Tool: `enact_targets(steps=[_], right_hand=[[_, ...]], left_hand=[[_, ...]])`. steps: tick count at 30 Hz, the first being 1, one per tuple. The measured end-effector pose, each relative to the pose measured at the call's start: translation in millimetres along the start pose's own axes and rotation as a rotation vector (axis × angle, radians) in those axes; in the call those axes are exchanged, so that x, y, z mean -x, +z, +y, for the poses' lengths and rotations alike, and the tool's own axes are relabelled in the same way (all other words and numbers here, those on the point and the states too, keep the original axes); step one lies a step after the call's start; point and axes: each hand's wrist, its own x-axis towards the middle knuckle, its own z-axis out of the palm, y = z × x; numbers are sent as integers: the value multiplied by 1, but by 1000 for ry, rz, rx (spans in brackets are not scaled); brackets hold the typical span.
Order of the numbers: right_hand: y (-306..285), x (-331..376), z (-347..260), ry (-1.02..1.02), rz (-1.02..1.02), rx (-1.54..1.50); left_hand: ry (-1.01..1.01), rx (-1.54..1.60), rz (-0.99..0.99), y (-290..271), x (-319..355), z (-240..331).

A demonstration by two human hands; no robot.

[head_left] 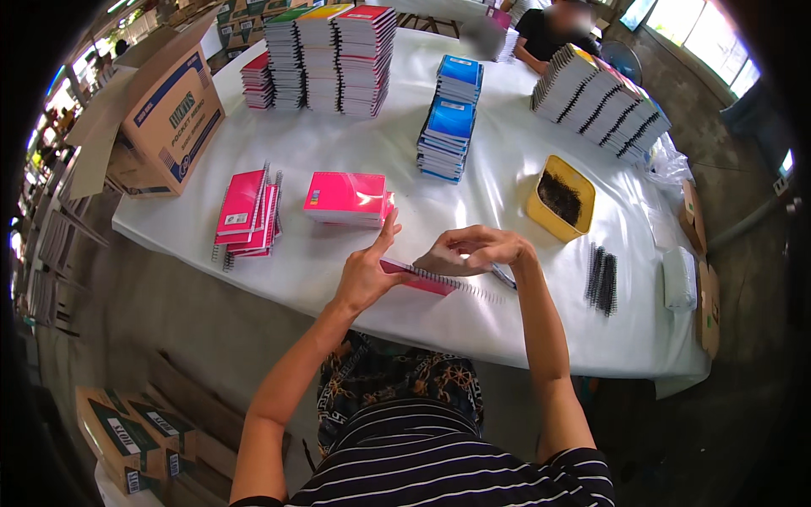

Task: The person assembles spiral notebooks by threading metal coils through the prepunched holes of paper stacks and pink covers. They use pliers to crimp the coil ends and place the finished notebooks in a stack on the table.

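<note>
Pink pocket notebook (432,286) w/ spiral coil (457,284) along its upper edge, just inside the near edge of the table (329,275). Your L hand (368,275) pinches the notebook's L end, index finger raised. Your R hand (483,250) arches over the R end, fingers curled in a narrow bend; a slim metallic tool (504,275) shows under the palm, but you can't tell whether it's gripped. Key relation: the coil's long axis slants down to the R, its free end jutting past the notebook, below & nearer your R hand. Room: white cloth lies R of the free end, approx. as far as the loose black coils (602,280); the pink notebook stack (345,196) stands close beyond your L fingertips, the yellow tub (587,224) beyond R.
</note>
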Motion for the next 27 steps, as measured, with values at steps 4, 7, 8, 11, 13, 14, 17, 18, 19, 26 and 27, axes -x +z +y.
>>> enact_targets(steps=[4, 7, 8, 11, 13, 14, 17, 18, 19, 26, 27], right_hand=[[6, -9, -19, 208, 34, 235], [6, -11, -21, 121, 1, 150], [9, -17, -26, 188, -12, 215], [3, -12, -14, 87, 22, 126], [3, -15, -11, -150, -41, -75], [6, -18, -13, -3, -23, 50], [7, -26, -16, 207, 22, 265], [7, -26, -16, 136, 10, 182], [12, -24, -17, 70, -7, 95], [30, -16, -7, 32, 482, 720], [37, -16, -14, -12, 573, 733]], left_hand=[[-114, 171, 20, 2, 6, 0], [-158, 289, 23, 5, 9, -5], [-145, 302, 17, 6, 9, -5], [-162, 339, 15, 6, 11, -5], [-179, 355, 9, 5, 13, -7], [-181, 359, 1, 5, 12, -9], [-196, 403, 13, 7, 13, -9], [-203, 424, 23, 7, 13, -10], [-203, 416, 18, 6, 14, -9], [-229, 352, -204, -9, 12, -13], [-250, 326, -257, -12, 12, -14]])
